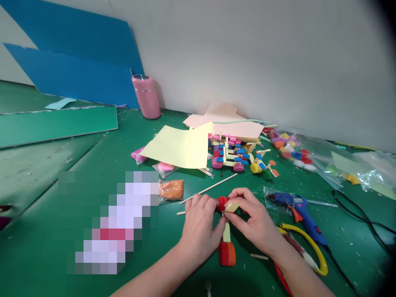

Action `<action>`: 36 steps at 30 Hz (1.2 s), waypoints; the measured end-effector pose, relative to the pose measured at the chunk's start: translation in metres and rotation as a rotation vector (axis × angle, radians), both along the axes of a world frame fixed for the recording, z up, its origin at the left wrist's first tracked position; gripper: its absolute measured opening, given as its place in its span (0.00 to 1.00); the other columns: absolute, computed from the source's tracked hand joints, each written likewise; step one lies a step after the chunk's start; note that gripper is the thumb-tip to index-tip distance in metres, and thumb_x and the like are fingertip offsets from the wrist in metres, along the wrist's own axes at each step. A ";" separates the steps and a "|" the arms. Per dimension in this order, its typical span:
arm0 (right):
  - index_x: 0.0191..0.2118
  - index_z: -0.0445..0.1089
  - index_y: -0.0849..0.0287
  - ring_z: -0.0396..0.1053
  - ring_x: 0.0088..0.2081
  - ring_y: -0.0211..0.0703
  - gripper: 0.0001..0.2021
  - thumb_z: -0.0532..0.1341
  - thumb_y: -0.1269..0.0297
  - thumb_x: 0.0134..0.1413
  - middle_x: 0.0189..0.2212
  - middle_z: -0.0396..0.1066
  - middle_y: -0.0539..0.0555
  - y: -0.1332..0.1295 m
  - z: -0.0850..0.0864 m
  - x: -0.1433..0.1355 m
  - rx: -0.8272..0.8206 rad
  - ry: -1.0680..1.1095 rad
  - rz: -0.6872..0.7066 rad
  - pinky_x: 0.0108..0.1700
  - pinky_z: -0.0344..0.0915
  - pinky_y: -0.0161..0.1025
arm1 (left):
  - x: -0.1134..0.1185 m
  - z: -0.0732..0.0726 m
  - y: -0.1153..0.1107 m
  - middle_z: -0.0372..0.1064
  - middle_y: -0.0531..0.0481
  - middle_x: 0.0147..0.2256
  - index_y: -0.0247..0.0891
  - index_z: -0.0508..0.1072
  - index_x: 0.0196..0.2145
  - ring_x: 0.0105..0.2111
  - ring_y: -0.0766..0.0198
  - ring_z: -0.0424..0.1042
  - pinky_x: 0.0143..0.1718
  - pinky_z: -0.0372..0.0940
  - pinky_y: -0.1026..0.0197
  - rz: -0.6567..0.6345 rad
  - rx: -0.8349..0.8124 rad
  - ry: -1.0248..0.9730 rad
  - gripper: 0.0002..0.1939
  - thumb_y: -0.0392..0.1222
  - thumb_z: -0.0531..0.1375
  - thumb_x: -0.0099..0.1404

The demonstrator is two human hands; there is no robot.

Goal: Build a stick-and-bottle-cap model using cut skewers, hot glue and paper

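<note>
My left hand (pixel 202 222) is closed on a small craft piece, its fingertips at a red round part (pixel 222 203). My right hand (pixel 252 218) pinches a pale yellow piece (pixel 232 207) between thumb and fingers, right beside the red part. Below the hands a pale yellow strip (pixel 227 233) runs down to a red and orange block (pixel 227 253) on the green table. Thin wooden sticks (pixel 216 184) lie just beyond my left hand. My fingers partly hide where the pieces meet.
A blue glue gun (pixel 305 214) and yellow-handled scissors (pixel 318 251) lie right. Behind are small colourful assembled models (pixel 232 154), a pale yellow sheet (pixel 179 146), a bag of coloured pieces (pixel 297 150) and a pink bottle (pixel 146 97). An orange clay packet (pixel 173 190) lies left of the sticks.
</note>
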State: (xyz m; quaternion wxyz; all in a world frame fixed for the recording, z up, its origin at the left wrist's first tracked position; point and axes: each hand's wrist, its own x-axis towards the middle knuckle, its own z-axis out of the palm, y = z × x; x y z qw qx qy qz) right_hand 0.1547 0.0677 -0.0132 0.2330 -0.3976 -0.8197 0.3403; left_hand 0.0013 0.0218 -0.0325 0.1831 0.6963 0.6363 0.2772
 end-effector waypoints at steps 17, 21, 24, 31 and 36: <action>0.31 0.70 0.58 0.63 0.38 0.40 0.05 0.57 0.67 0.54 0.36 0.59 0.53 0.001 0.002 0.000 0.061 0.080 -0.071 0.39 0.62 0.36 | 0.007 0.000 0.000 0.65 0.48 0.31 0.39 0.69 0.30 0.37 0.54 0.61 0.36 0.55 0.52 0.067 -0.031 0.078 0.05 0.41 0.54 0.59; 0.34 0.70 0.59 0.63 0.37 0.40 0.04 0.60 0.67 0.51 0.36 0.60 0.54 0.001 0.002 0.000 0.148 0.119 -0.136 0.37 0.63 0.35 | 0.008 0.001 0.000 0.65 0.48 0.31 0.39 0.68 0.30 0.37 0.54 0.61 0.36 0.54 0.53 0.066 -0.036 0.091 0.06 0.41 0.54 0.59; 0.30 0.70 0.58 0.63 0.37 0.40 0.02 0.60 0.68 0.50 0.35 0.61 0.53 0.001 0.003 0.000 0.179 0.128 -0.138 0.35 0.63 0.35 | 0.008 0.001 0.000 0.65 0.48 0.31 0.39 0.68 0.30 0.37 0.54 0.61 0.35 0.54 0.53 0.068 -0.032 0.098 0.05 0.41 0.54 0.59; 0.29 0.71 0.57 0.64 0.38 0.43 0.04 0.60 0.66 0.51 0.36 0.61 0.54 0.002 0.007 0.001 0.180 0.106 -0.134 0.34 0.63 0.37 | 0.005 0.001 0.002 0.66 0.48 0.32 0.39 0.68 0.31 0.37 0.54 0.61 0.37 0.54 0.52 0.066 -0.017 0.072 0.05 0.42 0.55 0.58; 0.32 0.71 0.58 0.64 0.38 0.43 0.04 0.59 0.66 0.51 0.37 0.61 0.55 0.003 0.010 0.001 0.176 0.116 -0.133 0.35 0.63 0.37 | 0.003 0.004 0.005 0.66 0.48 0.32 0.40 0.68 0.30 0.37 0.54 0.60 0.35 0.54 0.53 0.045 -0.020 0.093 0.05 0.43 0.56 0.58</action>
